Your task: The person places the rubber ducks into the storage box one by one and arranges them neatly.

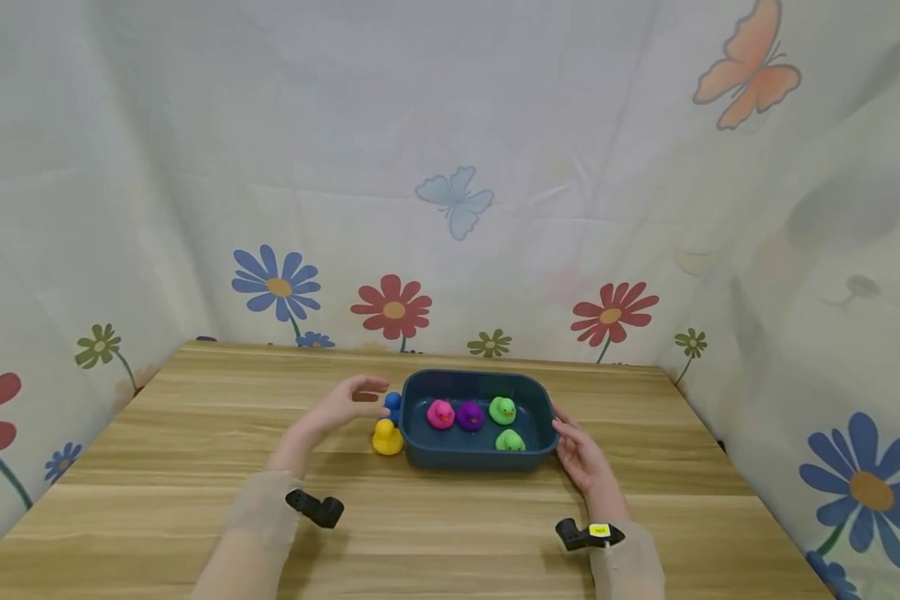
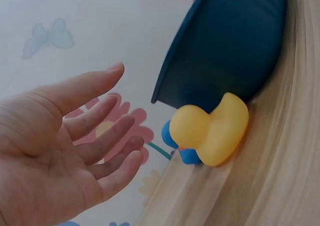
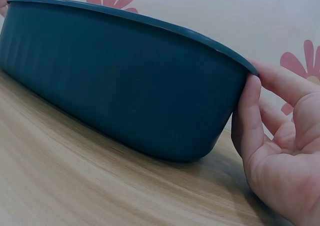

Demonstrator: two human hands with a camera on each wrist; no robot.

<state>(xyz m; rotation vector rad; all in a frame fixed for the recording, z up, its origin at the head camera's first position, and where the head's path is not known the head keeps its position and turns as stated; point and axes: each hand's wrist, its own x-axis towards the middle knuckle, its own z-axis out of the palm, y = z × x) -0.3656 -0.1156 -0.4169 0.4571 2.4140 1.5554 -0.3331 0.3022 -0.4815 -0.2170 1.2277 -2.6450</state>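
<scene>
My left hand (image 1: 347, 402) is held just left of the blue duck (image 1: 393, 402), its fingers spread and a little bent. In the left wrist view the palm and fingers hold nothing, and a gap parts them from the yellow duck (image 2: 212, 133). That duck stands in front of the blue one, mostly hiding it, against the left end of a dark blue basin (image 1: 465, 459). At the basin's right end my right hand (image 1: 581, 454) rests its thumb and fingers on the outer wall just under the rim. Inside lie a pink duck (image 1: 441, 414), a purple duck (image 1: 470, 416) and two green ducks (image 1: 502, 410).
The wood-grain table (image 1: 450, 533) carries the basin and ducks near its back edge. Behind and on both sides hangs a pale cloth (image 1: 345, 167) printed with flowers and butterflies. Each wrist wears a small black camera (image 1: 317, 508).
</scene>
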